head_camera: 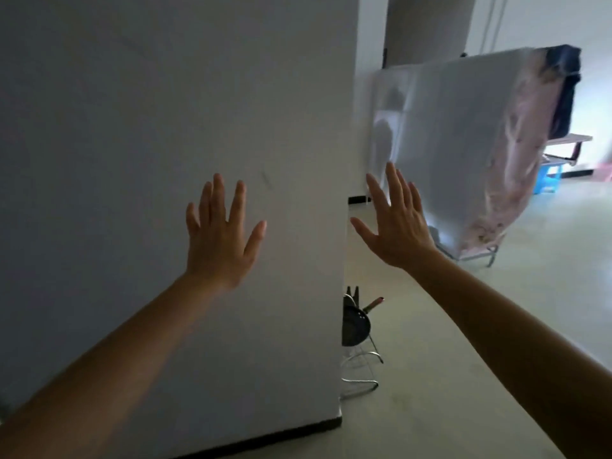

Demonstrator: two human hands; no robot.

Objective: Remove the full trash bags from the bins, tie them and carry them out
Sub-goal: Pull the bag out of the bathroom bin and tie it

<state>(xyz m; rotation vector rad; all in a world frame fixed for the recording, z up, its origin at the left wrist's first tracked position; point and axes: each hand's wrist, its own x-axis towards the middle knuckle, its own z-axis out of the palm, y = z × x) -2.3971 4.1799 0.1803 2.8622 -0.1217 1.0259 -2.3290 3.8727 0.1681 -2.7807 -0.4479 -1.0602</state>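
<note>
Plainly, bins: I saw none
Hands: left hand (220,241), right hand (397,226) empty, fingers wide
Nearer the open floor (546,243): right hand

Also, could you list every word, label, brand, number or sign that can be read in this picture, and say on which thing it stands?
None: no text can be read anywhere in this view.
The white wall is blank.
The translucent sheet shows only blurred shapes.
The blue stool and the frying pan show no label.
The left hand and right hand hold nothing with print on it.
</note>
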